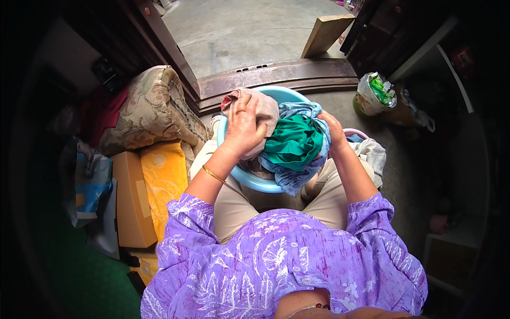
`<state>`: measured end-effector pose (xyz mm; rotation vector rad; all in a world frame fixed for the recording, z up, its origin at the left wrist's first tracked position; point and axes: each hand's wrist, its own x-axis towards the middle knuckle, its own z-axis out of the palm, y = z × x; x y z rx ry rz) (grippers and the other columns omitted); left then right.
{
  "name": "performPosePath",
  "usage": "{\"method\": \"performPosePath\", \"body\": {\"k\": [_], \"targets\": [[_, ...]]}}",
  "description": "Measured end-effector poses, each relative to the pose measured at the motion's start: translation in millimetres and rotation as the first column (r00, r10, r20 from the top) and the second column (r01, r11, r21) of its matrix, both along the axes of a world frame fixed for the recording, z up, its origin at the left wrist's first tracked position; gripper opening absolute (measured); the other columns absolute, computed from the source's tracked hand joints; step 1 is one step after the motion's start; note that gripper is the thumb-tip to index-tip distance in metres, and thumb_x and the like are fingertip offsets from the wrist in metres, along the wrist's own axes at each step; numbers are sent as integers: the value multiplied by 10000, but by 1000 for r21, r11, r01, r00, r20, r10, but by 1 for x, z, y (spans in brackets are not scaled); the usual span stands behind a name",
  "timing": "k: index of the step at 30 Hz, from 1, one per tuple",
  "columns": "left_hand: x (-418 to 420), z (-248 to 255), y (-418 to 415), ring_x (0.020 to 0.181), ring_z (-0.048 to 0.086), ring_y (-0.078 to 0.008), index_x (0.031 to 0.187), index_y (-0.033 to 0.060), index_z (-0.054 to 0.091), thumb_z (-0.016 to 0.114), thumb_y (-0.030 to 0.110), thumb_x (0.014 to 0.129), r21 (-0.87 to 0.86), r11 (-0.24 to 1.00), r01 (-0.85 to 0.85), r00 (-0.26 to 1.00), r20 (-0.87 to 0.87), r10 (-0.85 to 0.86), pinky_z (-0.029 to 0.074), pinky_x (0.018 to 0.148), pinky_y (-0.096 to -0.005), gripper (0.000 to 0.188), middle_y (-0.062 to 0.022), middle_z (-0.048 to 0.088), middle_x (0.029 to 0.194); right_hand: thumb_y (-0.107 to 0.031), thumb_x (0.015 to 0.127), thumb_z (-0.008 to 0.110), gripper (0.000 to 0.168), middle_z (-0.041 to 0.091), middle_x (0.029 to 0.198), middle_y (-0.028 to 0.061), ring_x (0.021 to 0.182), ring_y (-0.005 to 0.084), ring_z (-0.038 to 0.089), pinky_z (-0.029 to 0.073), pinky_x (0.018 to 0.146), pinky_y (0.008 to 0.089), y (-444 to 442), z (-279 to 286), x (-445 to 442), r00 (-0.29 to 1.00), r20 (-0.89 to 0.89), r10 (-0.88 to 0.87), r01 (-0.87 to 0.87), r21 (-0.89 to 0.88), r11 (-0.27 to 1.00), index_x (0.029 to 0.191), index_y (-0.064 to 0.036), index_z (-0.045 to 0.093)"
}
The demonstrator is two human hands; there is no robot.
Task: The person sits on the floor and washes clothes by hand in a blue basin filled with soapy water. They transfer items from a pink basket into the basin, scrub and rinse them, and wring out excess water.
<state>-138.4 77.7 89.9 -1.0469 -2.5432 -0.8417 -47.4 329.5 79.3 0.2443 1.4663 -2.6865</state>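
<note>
A light-blue plastic basin (pixel 255 183) sits between my knees, heaped with cloth. My left hand (pixel 244 127) lies over a bundled beige cloth (pixel 267 104) at the basin's left side, thumb spread from the fingers. A bit of red shows at that bundle's far edge. At the right, my right hand (pixel 334 128) grips the edge of a blue patterned cloth (pixel 295 177). This cloth wraps partly around a crumpled green cloth (pixel 295 141) in the middle. Part of a dark cloth (pixel 257 167) shows beneath; the basin's bottom is hidden.
Beyond the basin runs a dark door sill (pixel 279 75), with a wooden board (pixel 326 35) leaning at its right. Right of me are a lined bin (pixel 374 95) and grey cloth (pixel 370 153) by a pink rim. A patterned sofa arm (pixel 139 107), yellow towel (pixel 163 171) and cardboard box (pixel 133 203) stand left.
</note>
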Motion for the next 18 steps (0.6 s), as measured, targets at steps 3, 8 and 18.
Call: {"method": "performPosePath", "body": {"k": [3,8,18], "targets": [[37,3,27,1307,248,-414,1404,43,237,666,293,683,-83,943,322,875,405,-264,202,1064,-497,876,-265,267,1402,-147,869,429,340,602,1065,93,928,173,585,469,846,302,-15,25,-2,999,-41,3,-5,-44,999,1160,3,522],[28,-55,49,974,576,-349,1108,26,548,605,256,788,204,975,82,762,617,-194,446,835,-401,398,-224,607,937,-69,812,442,248,582,954,48,884,137,543,449,803,245,-22,49,-12,985,-159,64,-43,131,990,1010,-3,575],[9,70,20,807,592,-116,1003,-13,621,528,86,895,808,521,-275,433,588,-684,502,739,-249,174,-41,633,925,-169,890,349,275,642,911,81,891,220,627,539,720,420,44,37,-16,972,90,-217,221,-30,975,1001,-59,574]]}}
